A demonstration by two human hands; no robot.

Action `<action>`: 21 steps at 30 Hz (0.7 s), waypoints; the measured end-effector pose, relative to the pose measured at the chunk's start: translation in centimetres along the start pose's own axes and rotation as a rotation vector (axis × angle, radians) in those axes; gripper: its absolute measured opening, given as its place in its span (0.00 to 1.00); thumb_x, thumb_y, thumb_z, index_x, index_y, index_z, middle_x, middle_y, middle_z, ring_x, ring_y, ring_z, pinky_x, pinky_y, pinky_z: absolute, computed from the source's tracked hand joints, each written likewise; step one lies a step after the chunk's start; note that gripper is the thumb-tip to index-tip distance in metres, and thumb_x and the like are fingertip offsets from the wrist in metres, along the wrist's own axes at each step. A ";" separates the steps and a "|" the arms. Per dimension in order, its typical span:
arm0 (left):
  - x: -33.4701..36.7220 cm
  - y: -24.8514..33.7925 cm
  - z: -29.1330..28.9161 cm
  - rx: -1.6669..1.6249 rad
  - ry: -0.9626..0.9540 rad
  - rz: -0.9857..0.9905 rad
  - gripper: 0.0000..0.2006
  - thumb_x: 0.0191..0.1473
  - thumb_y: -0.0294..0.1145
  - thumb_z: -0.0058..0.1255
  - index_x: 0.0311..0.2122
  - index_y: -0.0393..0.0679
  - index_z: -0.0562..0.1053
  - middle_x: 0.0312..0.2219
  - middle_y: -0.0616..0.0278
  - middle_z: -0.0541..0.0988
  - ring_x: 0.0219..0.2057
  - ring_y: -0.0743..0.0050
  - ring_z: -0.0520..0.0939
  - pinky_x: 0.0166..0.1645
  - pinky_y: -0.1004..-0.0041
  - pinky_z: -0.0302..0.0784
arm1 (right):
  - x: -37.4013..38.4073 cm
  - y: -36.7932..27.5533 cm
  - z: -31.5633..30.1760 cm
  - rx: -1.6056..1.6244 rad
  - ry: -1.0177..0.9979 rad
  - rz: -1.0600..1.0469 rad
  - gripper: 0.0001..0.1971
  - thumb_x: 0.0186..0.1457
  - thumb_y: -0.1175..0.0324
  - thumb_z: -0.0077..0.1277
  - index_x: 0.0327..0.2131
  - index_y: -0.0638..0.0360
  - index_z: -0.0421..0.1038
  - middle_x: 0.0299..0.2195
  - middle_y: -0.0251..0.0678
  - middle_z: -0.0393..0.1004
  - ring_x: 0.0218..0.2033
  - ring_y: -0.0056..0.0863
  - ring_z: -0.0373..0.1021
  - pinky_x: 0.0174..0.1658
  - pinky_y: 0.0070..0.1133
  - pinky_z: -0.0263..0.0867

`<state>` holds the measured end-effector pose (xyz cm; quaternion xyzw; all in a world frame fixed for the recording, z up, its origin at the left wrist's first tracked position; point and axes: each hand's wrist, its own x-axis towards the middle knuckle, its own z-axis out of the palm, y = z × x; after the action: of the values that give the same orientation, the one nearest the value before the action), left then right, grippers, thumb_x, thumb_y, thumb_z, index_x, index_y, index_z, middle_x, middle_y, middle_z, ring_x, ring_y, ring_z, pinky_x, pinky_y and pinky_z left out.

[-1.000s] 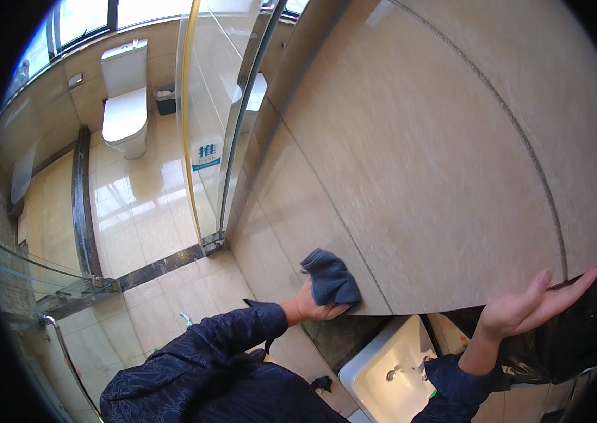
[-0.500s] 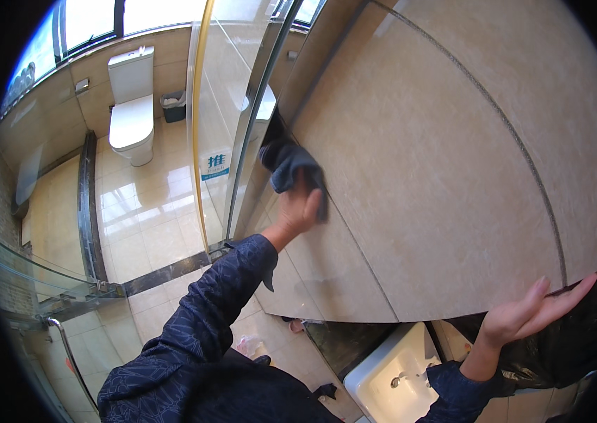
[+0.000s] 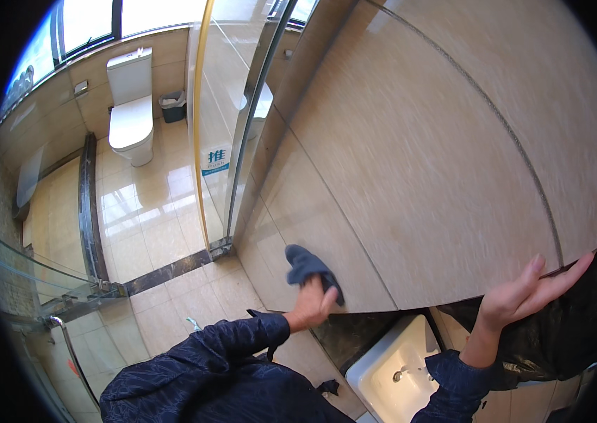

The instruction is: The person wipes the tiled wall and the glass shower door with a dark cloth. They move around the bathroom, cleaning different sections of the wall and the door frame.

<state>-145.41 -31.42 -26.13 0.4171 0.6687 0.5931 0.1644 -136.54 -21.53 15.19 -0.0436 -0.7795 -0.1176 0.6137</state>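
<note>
Low on the beige tiled wall [image 3: 411,162], my left hand [image 3: 311,304] presses a dark blue-grey cloth [image 3: 305,266] flat against the tile, with its fingers partly hidden by the fabric. The cloth lies left of a vertical tile joint, close to the wall's lower edge. Over on the right, my right hand [image 3: 520,299] holds nothing; its fingers are stretched out with the thumb apart, touching the wall's lower edge beside a dark grout line.
A glass door [image 3: 222,120] with a gold edge strip stands left of the wall. Beyond it are a white toilet [image 3: 131,116] and a small bin [image 3: 172,107]. Below the wall sits a white washbasin [image 3: 393,366], with black plastic sheeting [image 3: 559,331] beside my right hand.
My left hand has brought the cloth down the wall, from near the door frame to the lower edge. My right hand stays at about the same place.
</note>
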 end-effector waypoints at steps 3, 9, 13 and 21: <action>0.2 4.3 -1.4 -0.110 -0.064 0.091 0.43 0.64 0.48 0.49 0.70 0.25 0.47 0.67 0.23 0.51 0.70 0.23 0.49 0.74 0.50 0.44 | 0.3 -0.4 0.1 -0.009 -0.002 0.000 0.34 0.66 0.74 0.38 0.73 0.69 0.41 0.73 0.56 0.47 0.72 0.47 0.51 0.72 0.37 0.47; 11.2 4.6 -5.5 -0.052 0.164 0.094 0.42 0.62 0.43 0.47 0.71 0.26 0.45 0.68 0.24 0.49 0.71 0.23 0.47 0.75 0.51 0.39 | -0.2 0.4 -0.6 0.002 -0.027 -0.058 0.34 0.66 0.73 0.40 0.72 0.71 0.43 0.72 0.57 0.48 0.71 0.47 0.52 0.73 0.37 0.47; 16.5 -0.4 -7.2 -0.002 0.470 0.184 0.44 0.65 0.51 0.42 0.70 0.22 0.45 0.69 0.24 0.49 0.71 0.25 0.47 0.75 0.49 0.34 | 0.1 0.0 -0.6 0.004 -0.027 -0.028 0.33 0.67 0.72 0.41 0.71 0.72 0.45 0.71 0.59 0.49 0.72 0.48 0.51 0.73 0.38 0.45; 10.8 -4.0 -3.4 -0.025 0.453 0.100 0.39 0.69 0.48 0.35 0.69 0.18 0.45 0.68 0.21 0.48 0.70 0.21 0.48 0.75 0.51 0.39 | -0.1 0.8 -0.5 0.080 -0.036 -0.088 0.32 0.67 0.73 0.42 0.69 0.78 0.46 0.71 0.62 0.49 0.73 0.46 0.49 0.74 0.37 0.44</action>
<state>-155.78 -25.29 -26.09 0.3041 0.6596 0.6872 -0.0145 -135.84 -20.91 15.33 0.0131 -0.7957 -0.1122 0.5950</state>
